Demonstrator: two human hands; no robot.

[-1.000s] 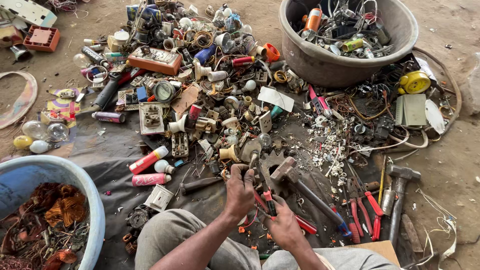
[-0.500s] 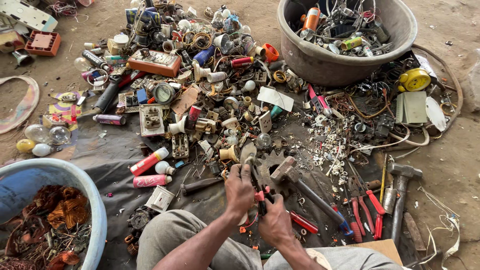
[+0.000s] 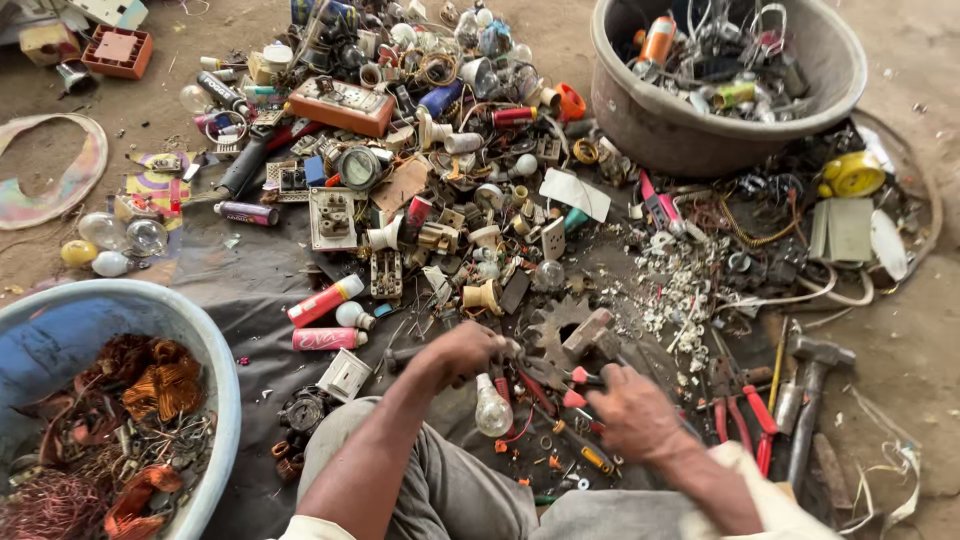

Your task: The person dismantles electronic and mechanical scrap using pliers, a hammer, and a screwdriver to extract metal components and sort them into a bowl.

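I sit on the ground over a heap of scrap electrical parts. My left hand point(image 3: 462, 352) is closed around the base end of a clear glass light bulb point(image 3: 492, 410), which hangs just below it over my knee. My right hand point(image 3: 632, 412) grips a red-handled pliers-like tool point(image 3: 577, 386), whose red ends point toward the bulb. A small gap separates the two hands. What the tool's jaws touch is hidden by my fingers.
A grey basin point(image 3: 700, 135) of scrap stands at the back right, and a blue tub point(image 3: 215, 350) with copper wire at my left. A hammer point(image 3: 812, 362) and red pliers point(image 3: 752, 425) lie to the right. Pink spray cans point(image 3: 328, 338) lie on the dark sheet point(image 3: 250, 275).
My right hand has drawn away to the right from the left hand. The bulb now shows below my left hand.
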